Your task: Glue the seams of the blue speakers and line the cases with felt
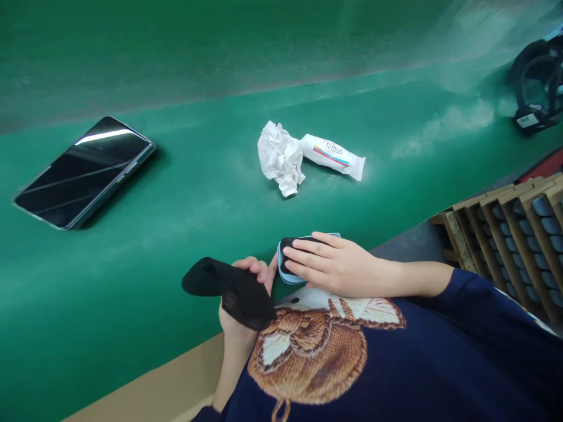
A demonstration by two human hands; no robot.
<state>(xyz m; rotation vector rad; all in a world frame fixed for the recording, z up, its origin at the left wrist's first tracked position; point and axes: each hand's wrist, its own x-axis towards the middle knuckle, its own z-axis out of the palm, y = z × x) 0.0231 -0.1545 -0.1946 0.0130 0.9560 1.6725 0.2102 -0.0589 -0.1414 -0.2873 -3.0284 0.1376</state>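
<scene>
My left hand [237, 327] grips a thin, limp black fabric piece [246, 296], which flops over the fingers to the left. One finger of that hand reaches to the edge of a small rounded, light-blue object [288, 280], close to the table's near edge. Black material [287, 266] covers the top of this object. On it my right hand [332, 264] lies flat, fingers stretched out, hiding most of the surface. What kind of thing the light-blue object is I cannot tell.
On the green table [197, 193] are a crumpled white tissue [279, 155], a white tube [332, 155] marked D7000, and a smartphone [85, 170] at the left. A black strapped device [534, 88] sits far right. Below it, wooden racks [505, 234] hold several light-blue pieces.
</scene>
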